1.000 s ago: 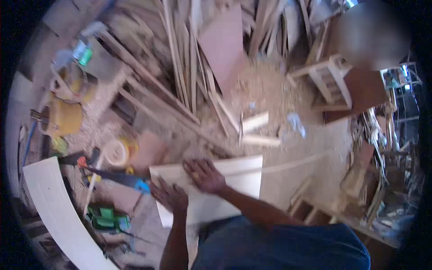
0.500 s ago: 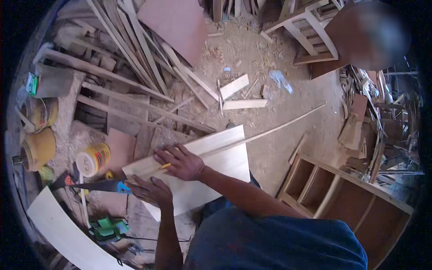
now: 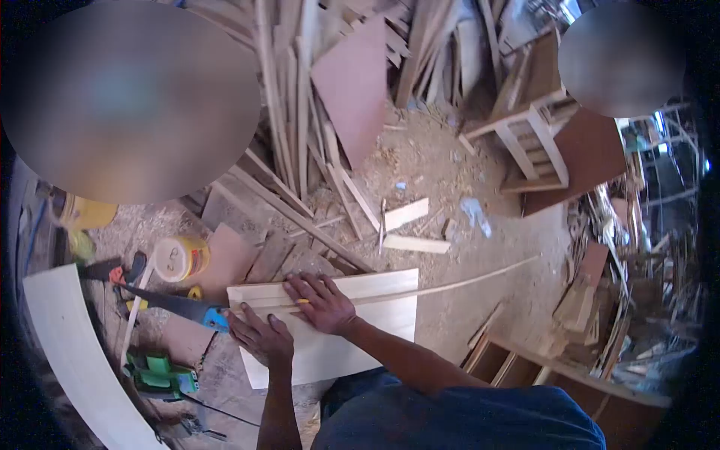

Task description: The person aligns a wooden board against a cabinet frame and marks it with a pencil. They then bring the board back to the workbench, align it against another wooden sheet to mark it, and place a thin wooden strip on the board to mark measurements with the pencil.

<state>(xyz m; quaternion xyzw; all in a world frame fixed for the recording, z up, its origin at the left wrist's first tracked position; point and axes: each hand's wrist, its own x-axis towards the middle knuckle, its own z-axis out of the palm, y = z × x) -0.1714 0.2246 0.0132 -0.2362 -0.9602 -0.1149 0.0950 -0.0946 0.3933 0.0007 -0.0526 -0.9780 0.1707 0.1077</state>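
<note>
A pale wooden board lies in front of my body, and a long thin wooden strip runs across it and past its right edge. My right hand presses on the strip and board, with a yellow pencil between its fingers. At the board's left end, my left hand rests with its fingers spread over the strip's end. Just left of that hand is the blue handle of a handsaw.
A lidded tub, a green power tool and a curved pale panel are on the left. Scrap wood lies ahead. A wooden frame stands back right; a compartmented wooden piece is at lower right.
The camera view has shifted and tilted between frames. Both hands remain on the board and strip. A blurred round area now covers the upper left.
</note>
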